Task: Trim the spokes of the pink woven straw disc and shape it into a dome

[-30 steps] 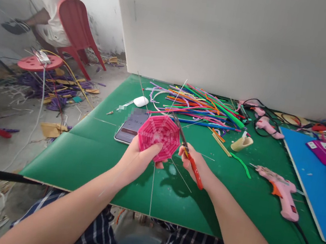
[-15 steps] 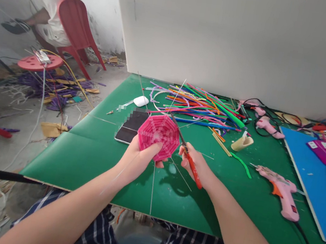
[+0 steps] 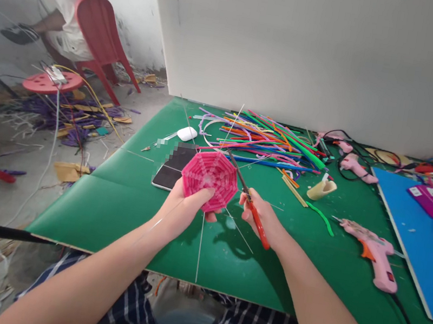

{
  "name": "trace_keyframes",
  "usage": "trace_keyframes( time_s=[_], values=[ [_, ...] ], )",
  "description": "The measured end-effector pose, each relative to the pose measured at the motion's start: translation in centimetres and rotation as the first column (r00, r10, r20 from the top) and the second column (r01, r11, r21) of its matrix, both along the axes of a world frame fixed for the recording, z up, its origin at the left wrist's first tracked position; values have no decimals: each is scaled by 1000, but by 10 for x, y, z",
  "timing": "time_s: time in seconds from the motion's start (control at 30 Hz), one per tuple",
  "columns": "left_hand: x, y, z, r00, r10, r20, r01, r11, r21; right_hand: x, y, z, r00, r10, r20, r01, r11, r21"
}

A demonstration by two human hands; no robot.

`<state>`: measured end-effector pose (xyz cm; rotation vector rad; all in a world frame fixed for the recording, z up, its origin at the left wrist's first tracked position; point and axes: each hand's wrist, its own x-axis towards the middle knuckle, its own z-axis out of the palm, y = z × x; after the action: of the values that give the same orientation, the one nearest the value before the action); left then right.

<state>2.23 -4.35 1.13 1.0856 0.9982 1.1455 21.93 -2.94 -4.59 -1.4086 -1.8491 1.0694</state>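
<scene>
My left hand (image 3: 190,199) grips a pink eight-sided piece woven from fuzzy pipe cleaner (image 3: 211,175), thumb on its face and fingers behind. Thin stiff wires (image 3: 200,247) stick out from it on all sides like spokes. In my right hand (image 3: 260,213) are red-handled scissors (image 3: 256,223), held with the handle slanting down to the right. Their dark blades point up and left, close to the upper right edge of the pink piece. Whether the blades touch it, I cannot tell. A dark-screened phone or tablet (image 3: 172,168) lies partly behind my left hand.
Loose colourful pipe cleaners (image 3: 269,143) lie along the table's back, with a white earbud case (image 3: 187,134) to their left. Rightward are a beige cup (image 3: 321,189), a pink glue gun (image 3: 375,250) and a blue board (image 3: 421,243). A person sits on a red chair (image 3: 98,28).
The pink piece and my left hand have shifted very slightly left. The scissors stay beside its upper right edge, and both holds are the same.
</scene>
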Motion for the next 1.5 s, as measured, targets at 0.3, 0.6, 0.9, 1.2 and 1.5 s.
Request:
trace_keyframes(
  time_s=[0.3,0.6,0.9,1.2,1.5],
  values=[
    [0,-1,1,1000,-9,-1,9,1000,4,1,1,-3,999,25,-33,-25,1000,14],
    [1,-1,3,1000,-9,-6,9,1000,-16,1,0,-1,999,29,-20,-28,999,25],
    [2,-2,10,1000,-25,-4,25,999,-24,0,-2,5,999,35,-33,-34,999,16],
    [2,-3,8,998,-60,-10,60,998,-24,-2,-3,11,1000,-5,30,3,999,54],
    [3,-9,17,996,-44,-78,41,998,-42,-3,-5,16,967,-69,244,-5,957,291]
  ],
)
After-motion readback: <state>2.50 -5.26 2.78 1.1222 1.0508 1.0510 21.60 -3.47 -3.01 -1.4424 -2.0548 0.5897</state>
